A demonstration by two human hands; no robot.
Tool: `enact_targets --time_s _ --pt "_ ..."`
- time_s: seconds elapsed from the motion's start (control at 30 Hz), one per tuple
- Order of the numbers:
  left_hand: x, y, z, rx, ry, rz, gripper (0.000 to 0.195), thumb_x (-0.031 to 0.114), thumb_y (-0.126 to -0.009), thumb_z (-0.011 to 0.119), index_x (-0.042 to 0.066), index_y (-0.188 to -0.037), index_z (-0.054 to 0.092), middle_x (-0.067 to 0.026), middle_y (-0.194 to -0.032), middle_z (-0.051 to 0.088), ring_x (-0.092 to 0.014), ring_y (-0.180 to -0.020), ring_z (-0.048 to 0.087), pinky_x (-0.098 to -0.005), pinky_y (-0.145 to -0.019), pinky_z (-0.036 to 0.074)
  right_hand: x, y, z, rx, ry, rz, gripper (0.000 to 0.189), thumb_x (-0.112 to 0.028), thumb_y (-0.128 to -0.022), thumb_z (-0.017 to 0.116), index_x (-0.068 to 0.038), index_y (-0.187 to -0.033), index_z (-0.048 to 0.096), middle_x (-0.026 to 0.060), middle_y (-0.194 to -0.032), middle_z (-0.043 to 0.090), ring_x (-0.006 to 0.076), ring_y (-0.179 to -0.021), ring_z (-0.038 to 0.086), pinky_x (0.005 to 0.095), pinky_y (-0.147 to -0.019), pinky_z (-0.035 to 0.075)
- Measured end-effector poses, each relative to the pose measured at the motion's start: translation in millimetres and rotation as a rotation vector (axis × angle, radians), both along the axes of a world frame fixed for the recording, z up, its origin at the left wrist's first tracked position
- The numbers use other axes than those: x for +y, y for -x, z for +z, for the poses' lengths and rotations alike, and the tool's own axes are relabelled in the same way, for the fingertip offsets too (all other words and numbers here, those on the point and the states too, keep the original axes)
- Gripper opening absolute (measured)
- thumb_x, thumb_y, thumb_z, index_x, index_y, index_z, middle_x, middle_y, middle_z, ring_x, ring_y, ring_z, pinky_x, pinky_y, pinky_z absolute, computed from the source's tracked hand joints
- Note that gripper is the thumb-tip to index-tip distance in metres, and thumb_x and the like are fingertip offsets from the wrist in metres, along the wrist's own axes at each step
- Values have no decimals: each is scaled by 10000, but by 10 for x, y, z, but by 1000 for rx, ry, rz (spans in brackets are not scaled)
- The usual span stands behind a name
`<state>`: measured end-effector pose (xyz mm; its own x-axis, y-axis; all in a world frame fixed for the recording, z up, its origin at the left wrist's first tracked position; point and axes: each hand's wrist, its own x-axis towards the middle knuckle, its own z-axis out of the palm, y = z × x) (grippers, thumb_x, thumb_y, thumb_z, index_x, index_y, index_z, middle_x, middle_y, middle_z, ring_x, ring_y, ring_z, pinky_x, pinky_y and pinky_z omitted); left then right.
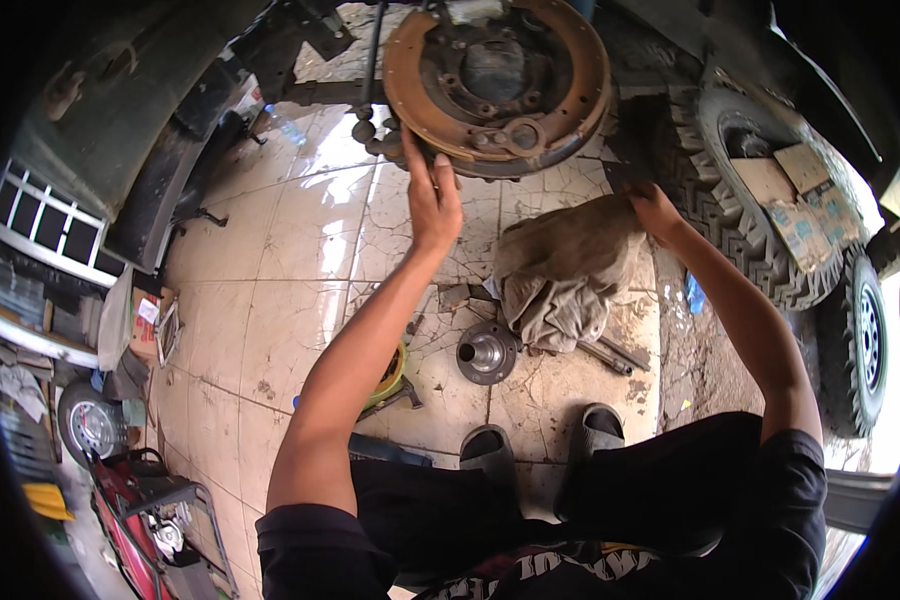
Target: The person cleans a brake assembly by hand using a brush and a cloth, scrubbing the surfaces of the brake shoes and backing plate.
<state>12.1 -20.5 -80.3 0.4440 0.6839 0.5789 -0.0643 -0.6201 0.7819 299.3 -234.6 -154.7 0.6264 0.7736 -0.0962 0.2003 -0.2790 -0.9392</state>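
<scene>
A rusty drum brake assembly (589,90) with curved brake shoes fills the top centre. My left hand (433,195) rests its fingers on the lower left rim of it, palm off the metal. My right hand (652,208) grips the upper corner of a dirty brown cloth (570,247), which hangs down to the tiled floor. Just left of the cloth's lower end lies a flanged metal spindle (486,352). Metal rods (607,356) stick out from beneath the cloth on the right.
Large treaded tyres (750,217) stand at the right, with cardboard (802,210) on one. A yellow-green round object (394,371) is partly behind my left forearm. A red-framed machine (124,517) and a small wheel (94,424) are at the lower left. My sandalled feet are below the spindle.
</scene>
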Motion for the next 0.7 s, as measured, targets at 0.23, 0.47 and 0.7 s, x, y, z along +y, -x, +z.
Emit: enact_targets --time_s 0.23,0.47,0.7 --pt "-225 151 -244 -138 31 100 491 319 -1033 428 -38 -1354 324 -133 -1032 493 -206 -895 472 -377 -833 412 165 814 891 -105 -93 196 254 -200 -1000 539 22 -995 662 82 -934 659 147 -935 562 287 -874 432" --pt "-1065 46 71 116 -178 -386 365 186 -868 709 -2 -1127 533 -141 -974 616 -213 -902 612 -337 -768 499 108 1248 1499 344 -286 293 284 -198 -962 650 -14 -1171 596 33 -950 645 57 -811 589 216 -678 485" --pt "-813 34 549 -79 37 -336 212 96 -898 667 -6 -1064 584 -75 -935 665 -122 -885 613 -271 -775 484 -82 1189 2083 -422 -417 457 546 -343 -902 720 17 -1268 535 91 -1116 637 164 -1034 597 308 -920 478"
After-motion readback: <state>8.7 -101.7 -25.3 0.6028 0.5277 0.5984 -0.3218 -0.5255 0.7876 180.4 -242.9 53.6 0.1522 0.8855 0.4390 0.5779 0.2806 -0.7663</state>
